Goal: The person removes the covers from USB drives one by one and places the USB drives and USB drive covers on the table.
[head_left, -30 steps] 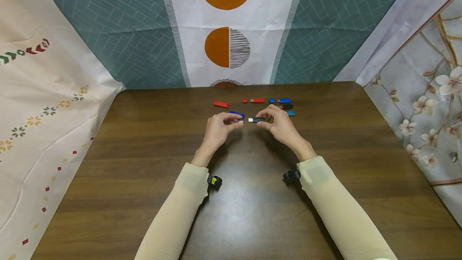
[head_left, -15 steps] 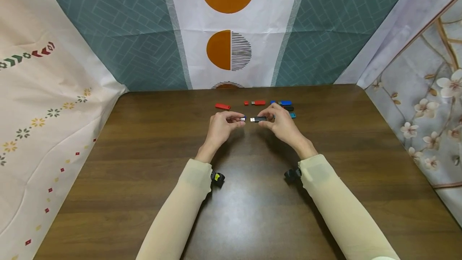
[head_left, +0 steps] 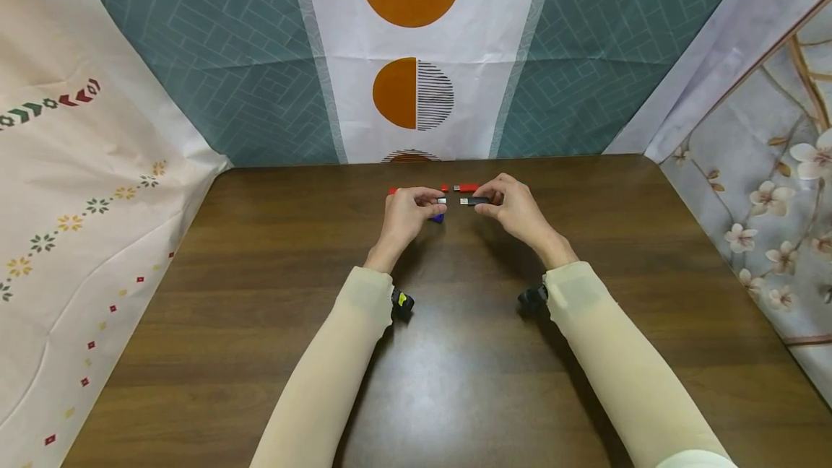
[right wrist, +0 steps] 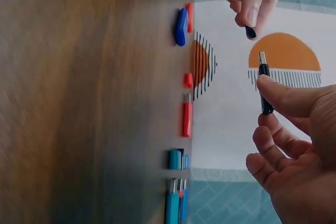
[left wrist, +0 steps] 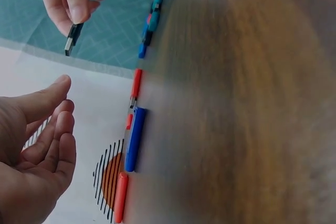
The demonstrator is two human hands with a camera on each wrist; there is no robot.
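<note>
My right hand [head_left: 513, 211] pinches a black USB flash drive [right wrist: 265, 87] between thumb and fingers, its bare metal plug pointing left. Facing it, my left hand [head_left: 406, 219] pinches a small black cap [right wrist: 251, 33] by the fingertips. A short gap separates cap and plug. Both are held above the table. In the left wrist view the cap is hidden behind the left hand's thumb and fingers. Below the left hand in the head view lies a blue flash drive [head_left: 438, 219], seen whole in the left wrist view.
On the brown table [head_left: 260, 309] a red flash drive [head_left: 466, 188] lies uncapped beside its red cap [head_left: 445, 188]. Another red flash drive [left wrist: 121, 198] lies to the left. Teal and blue drives [right wrist: 172, 205] lie at right, with loose caps [right wrist: 175, 159] nearby.
Both hands have moved up in the head view, still holding drive and cap. The blue drive now shows below the left hand instead of beyond it. The right hand now covers the drives at right.
</note>
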